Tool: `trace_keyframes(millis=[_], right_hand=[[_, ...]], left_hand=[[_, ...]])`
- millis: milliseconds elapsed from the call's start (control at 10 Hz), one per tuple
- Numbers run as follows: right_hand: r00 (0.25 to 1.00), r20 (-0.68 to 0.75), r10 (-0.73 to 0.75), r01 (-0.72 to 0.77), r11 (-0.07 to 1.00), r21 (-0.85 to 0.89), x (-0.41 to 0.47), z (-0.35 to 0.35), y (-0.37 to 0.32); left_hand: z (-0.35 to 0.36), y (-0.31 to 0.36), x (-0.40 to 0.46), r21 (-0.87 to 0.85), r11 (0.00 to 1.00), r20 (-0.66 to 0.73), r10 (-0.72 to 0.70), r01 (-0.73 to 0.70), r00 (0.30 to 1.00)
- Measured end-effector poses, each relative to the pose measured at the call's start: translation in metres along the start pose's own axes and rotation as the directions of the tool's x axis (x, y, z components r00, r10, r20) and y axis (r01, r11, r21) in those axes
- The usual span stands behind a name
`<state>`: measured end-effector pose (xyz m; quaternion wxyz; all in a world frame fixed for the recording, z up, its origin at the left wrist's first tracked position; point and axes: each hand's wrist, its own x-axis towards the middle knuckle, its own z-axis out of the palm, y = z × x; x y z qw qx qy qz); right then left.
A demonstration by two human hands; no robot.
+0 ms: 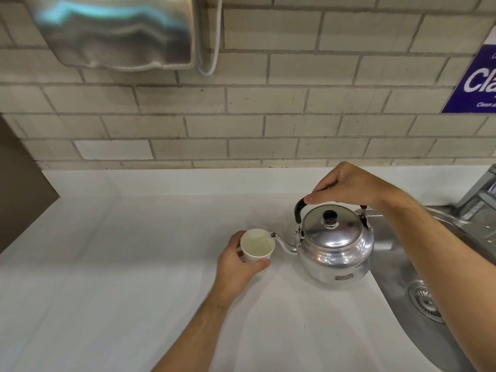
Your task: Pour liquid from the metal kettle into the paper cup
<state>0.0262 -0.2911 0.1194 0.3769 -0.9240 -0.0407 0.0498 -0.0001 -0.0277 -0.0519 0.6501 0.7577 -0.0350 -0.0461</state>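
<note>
A shiny metal kettle (335, 245) with a black lid knob hangs tilted to the left above the white counter. My right hand (346, 185) is closed on its black handle from above. The thin spout tip rests over the rim of a white paper cup (257, 249), and a thin stream of clear liquid runs into it. The cup holds some liquid. My left hand (236, 267) wraps the cup's left and near side, holding it upright just above the counter.
A steel sink (402, 264) with a round drain (426, 300) lies right of the kettle, with a tap (480, 189) at the far right. A steel dispenser (118, 30) hangs on the tiled wall, and a blue sign (475, 81) is on the right.
</note>
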Motion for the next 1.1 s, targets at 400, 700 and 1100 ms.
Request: trace_keyframes(millis=[400,700,1100], right_hand=[[0.937,-0.308,0.163,-0.061,0.947,0.315,0.027,0.022,0.041],[0.866,-0.457,0.202,-0.024,0.931,0.365,0.052,0.048,0.051],[0.897,-0.422,0.129,-0.101,0.991,0.087,0.053,0.037,0.045]], left_hand=[[0.000,0.000,0.001,0.017,1.000,-0.011,-0.022,0.022,1.000],[0.001,0.001,-0.001,0.008,0.999,-0.014,-0.047,0.047,0.999],[-0.027,0.022,0.009,0.342,0.934,0.074,-0.131,0.099,0.989]])
